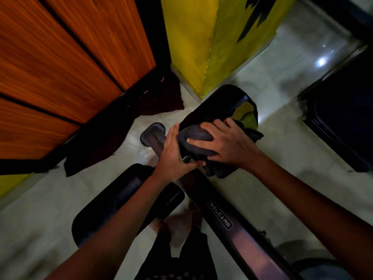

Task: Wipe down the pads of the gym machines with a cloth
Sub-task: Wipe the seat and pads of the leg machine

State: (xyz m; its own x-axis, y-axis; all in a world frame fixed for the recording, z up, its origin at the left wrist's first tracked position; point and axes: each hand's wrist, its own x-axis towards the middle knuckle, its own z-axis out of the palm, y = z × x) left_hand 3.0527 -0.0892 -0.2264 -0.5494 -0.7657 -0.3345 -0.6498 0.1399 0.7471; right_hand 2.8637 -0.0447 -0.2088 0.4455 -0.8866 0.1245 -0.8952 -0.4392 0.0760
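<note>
A black roller pad [224,102] sticks out to the right of the machine's metal bar [220,217], which bears a WELCARE label. A dark grey cloth [194,136] with a yellow-green patch is draped over this pad. My right hand [224,144] lies on top of the pad and grips the bunched cloth between thumb and fingers. My left hand [173,156] holds the bar just left of the pad, thumb wrapped over the bar and fingers along the pad's end. A second black roller pad [121,190] lies to the bar's left, under my left forearm.
The bar ends in a round foot [153,132] on the pale tiled floor. A dark mat [141,118] lies crumpled on the floor by the orange wooden door [60,67]. A yellow pillar [201,37] stands behind; dark equipment [343,118] is at right. My feet [181,219] are below.
</note>
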